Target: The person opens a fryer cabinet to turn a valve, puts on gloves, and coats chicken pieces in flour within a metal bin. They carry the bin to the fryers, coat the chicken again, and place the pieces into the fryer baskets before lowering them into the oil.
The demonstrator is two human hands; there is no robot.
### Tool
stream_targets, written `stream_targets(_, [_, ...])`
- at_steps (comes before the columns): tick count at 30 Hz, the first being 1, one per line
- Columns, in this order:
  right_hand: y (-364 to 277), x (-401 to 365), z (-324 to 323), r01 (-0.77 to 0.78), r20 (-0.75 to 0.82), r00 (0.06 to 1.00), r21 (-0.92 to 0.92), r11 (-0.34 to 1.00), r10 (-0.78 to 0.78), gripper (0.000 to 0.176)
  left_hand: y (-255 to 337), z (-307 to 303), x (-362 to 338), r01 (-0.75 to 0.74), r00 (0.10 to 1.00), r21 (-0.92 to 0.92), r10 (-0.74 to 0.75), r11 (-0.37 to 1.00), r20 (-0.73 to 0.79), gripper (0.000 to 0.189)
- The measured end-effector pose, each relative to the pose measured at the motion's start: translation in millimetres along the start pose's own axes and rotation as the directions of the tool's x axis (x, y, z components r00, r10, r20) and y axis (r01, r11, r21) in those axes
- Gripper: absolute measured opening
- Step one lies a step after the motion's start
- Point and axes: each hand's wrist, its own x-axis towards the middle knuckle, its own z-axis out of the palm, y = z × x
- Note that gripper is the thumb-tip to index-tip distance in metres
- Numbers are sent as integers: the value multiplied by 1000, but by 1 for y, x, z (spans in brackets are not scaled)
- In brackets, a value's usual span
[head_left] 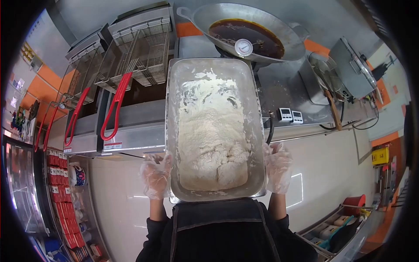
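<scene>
While fryer baskets (144, 48) sit at the counter's (283, 89) left end, the gloved left hand (156, 174) grips the left rim of the steel pan (172, 109) of dough (211, 144), which overhangs the counter's front edge; the gloved right hand (277, 168) grips its right rim.

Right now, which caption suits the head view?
Left hand and right hand hold a flour pan near fryer baskets and wok.

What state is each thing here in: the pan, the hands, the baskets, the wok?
Rectangular stainless-steel pan: held up, part-filled with pale floury mix.
Left hand: gloved, gripping the pan's side.
Right hand: gloved, gripping the other side.
Red-handled wire fryer baskets: propped up, apparently empty.
Round metal wok: holds dark liquid; dial thermometer sits on it.
</scene>
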Motion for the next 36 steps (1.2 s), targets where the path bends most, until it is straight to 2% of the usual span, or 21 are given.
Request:
stream_targets(2, [-17, 1, -7, 12, -37, 999, 136, 991, -7, 21, 8, -6, 0, -224, 963, 81, 233, 971, -137, 32])
stream_targets(3, [-40, 3, -6, 76, -48, 996, -95, 993, -81, 20, 20, -9, 4, -341, 916, 141, 362, 929, -170, 28])
stream_targets(4, [-55, 7, -4, 136, -40, 987, -320, 938, -157, 19, 28, -8, 7, -450, 851, 204, 486, 870, -197, 25])
stream_targets(5, [-51, 14, 3, 302, 66, 952, -379, 875, -300, 16, 33, -1, 9, -474, 860, 145, 492, 868, -134, 24])
stream_targets(7, [-26, 28, 30, 619, 303, 785, -424, 662, -540, 11, 30, 23, 11, -501, 865, 22, 502, 865, -19, 23])
stream_targets(9, [2, 45, 60, 730, 432, 683, -402, 552, -589, 14, -38, 100, 27, -736, 658, 38, 701, 676, 275, 23])
stream_targets(11, [24, 57, 93, 785, 665, 616, -477, 395, -422, 14, 1, 85, 24, -634, 660, 141, 437, 761, 611, 25])
stream_targets(12, [30, 61, 105, 813, 754, 577, -495, 307, -313, 15, 17, 80, 24, -587, 617, 205, 269, 784, 740, 26])
stream_targets(15, [33, 56, 119, 710, 713, 657, -476, 519, -244, 17, 17, 85, 26, -646, 580, 210, 293, 734, 760, 28])
stream_targets(18, [-2, 40, 81, 902, 827, 431, -386, 194, -360, 16, 16, 82, 33, -660, 518, 225, 218, 717, 827, 28])
stream_targets(21, [0, 29, 74, 778, 595, 628, -483, 402, -501, 11, -5, 86, 15, -678, 592, 191, 373, 710, 714, 25])
stream_targets(24, [10, 34, 68, 875, 666, 466, -443, 194, -583, 13, -3, 80, -10, -570, 701, 170, 367, 804, 611, 26])
stream_targets(27, [-1, 20, 66, 835, 787, 539, -545, 71, -301, 14, -18, 96, -20, -548, 738, 111, 416, 829, 532, 25])
stream_targets(30, [-5, -11, 57, 763, 555, 647, -489, 424, -523, 14, -34, 104, -23, -512, 788, 69, 437, 856, 433, 24])
stream_targets(32, [-33, -31, 51, 652, 712, 666, -410, 637, -223, 18, -30, 99, -12, -551, 717, 92, 414, 830, 561, 23])
stream_targets(33, [-42, -39, 49, 565, 777, 625, -391, 726, -68, 22, -25, 97, -3, -571, 674, 97, 399, 815, 622, 22])
stream_targets(36, [3, -66, 86, 743, 802, 499, -201, 638, -328, 24, -10, 100, 8, -576, 517, 225, 137, 786, 845, 28])
